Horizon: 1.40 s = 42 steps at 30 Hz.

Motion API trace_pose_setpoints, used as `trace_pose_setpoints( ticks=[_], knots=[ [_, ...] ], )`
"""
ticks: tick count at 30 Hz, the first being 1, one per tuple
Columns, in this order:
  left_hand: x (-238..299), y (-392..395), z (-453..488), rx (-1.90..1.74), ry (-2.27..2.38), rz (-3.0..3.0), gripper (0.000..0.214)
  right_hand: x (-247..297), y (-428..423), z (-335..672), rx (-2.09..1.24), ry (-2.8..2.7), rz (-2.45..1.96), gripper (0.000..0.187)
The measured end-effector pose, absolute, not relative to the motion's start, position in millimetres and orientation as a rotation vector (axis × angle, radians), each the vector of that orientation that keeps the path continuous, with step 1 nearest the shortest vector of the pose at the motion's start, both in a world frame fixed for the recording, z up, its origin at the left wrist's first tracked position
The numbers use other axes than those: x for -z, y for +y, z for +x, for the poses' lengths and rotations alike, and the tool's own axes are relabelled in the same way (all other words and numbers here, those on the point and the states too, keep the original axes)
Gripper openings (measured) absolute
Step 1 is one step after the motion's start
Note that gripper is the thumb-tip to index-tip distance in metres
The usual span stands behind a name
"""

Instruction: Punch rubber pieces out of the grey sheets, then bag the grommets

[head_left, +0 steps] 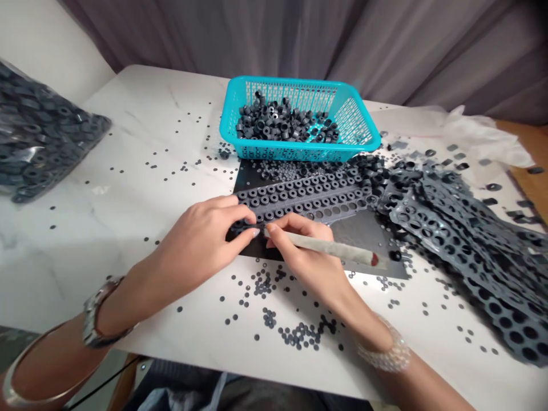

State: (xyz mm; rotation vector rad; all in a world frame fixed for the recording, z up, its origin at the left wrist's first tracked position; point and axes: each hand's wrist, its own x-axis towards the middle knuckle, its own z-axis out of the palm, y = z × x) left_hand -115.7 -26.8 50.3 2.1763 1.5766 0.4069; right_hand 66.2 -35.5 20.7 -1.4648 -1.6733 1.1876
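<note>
White marble-look table point(141, 142) runs in front of grey curtains point(385, 40), and your hands meet at its middle. Your left hand point(201, 245) lies palm down with its fingers curled, the fingertips pressing the near-left corner of the ring strip point(299, 197); a watch point(96, 314) sits on that wrist. Your right hand point(310, 257) pinches a pale stick point(329, 248) between thumb and forefinger, the tip just beside your left fingertips, the shaft trailing off toward 3 o'clock. The strip is a grey rubber sheet with rows of rings, lying slantwise on a dark mat point(355, 240), just at 12 o'clock from your knuckles. Small punched dots point(299, 334) scatter over the table at 6 o'clock, between your forearms. At 12 o'clock, beyond the strip, stands a teal basket point(359, 123) holding loose rings point(282, 123). At 3 o'clock, spent strips point(471, 234) full of holes lie heaped, touching the mat's right edge, with clear plastic point(479, 134) behind them. Well apart at 10 o'clock sits a bag point(38, 137) packed with more grey rings.
</note>
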Motion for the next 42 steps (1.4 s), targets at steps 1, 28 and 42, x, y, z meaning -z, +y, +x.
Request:
trace_pose_setpoints(
  ticks=[1, 28, 42],
  knots=[
    [-47.8, -28.2, -115.2, -0.349, 1.569, 2.280, 0.015, -21.0, -35.7, 65.3, -1.173, -1.693, -1.464, 0.025],
    [-51.3, -23.1, -119.9, -0.402, 1.530, 2.032, 0.011, -17.6, -41.5, 52.5, -0.841, -1.974, -1.398, 0.021],
    [-42.7, -20.6, -120.1, -0.286, 1.535, 2.183, 0.015, -17.3, -31.2, 68.2, -1.231, -1.665, -1.372, 0.023]
  ],
)
